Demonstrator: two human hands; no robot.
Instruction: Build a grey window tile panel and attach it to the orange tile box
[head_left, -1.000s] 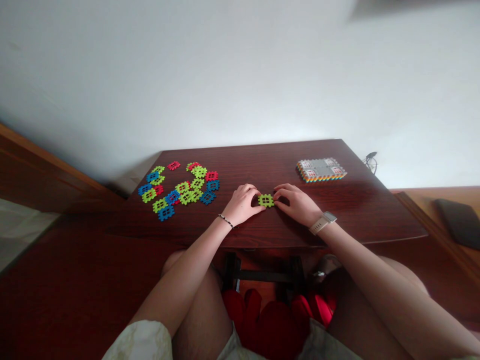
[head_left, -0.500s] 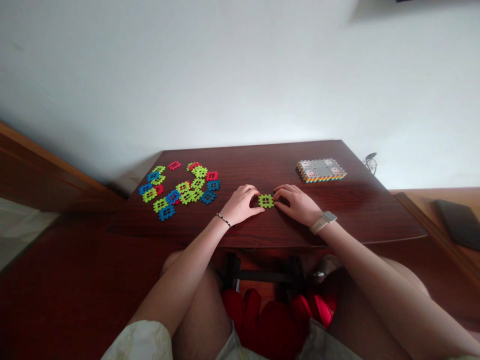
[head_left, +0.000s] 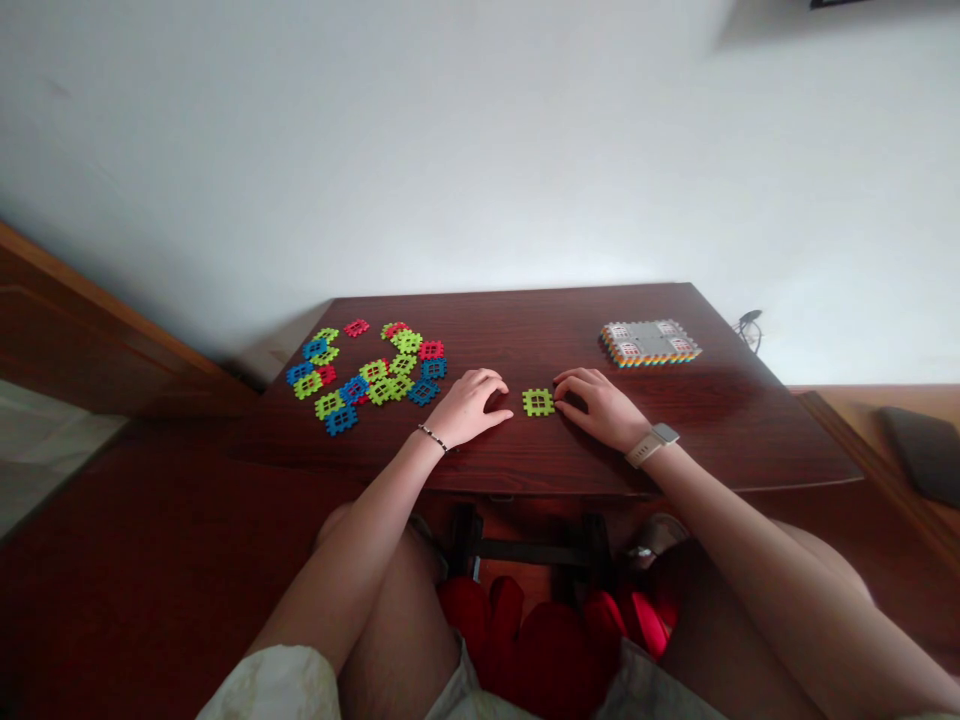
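Note:
A single green interlocking plastic tile point(head_left: 527, 403), with notched edges and a window-like grid, lies flat on the dark wooden table point(head_left: 510, 460). My left hand point(head_left: 474, 408) is to its left, a small gap away, with thumb and fingers apart and nothing between them. Close to the tile's right edge, my right hand point(head_left: 596, 405) rests with curved fingers and the thumb spread below; I cannot tell whether a fingertip touches the tile. Loose green, blue and red tiles point(head_left: 406, 365) lie scattered to the left of my left hand.
A stack of larger notched panels point(head_left: 646, 340), grey on top with coloured layers below, stands at the back right. Behind the table rises a white wall point(head_left: 480, 150). A dark cable point(head_left: 750, 325) hangs past the right edge, and a dark flat object point(head_left: 922, 450) lies farther right.
My left hand has drawn away leftwards from the green tile, opening a gap. My right hand stays near its right edge. The whole view has shifted slightly.

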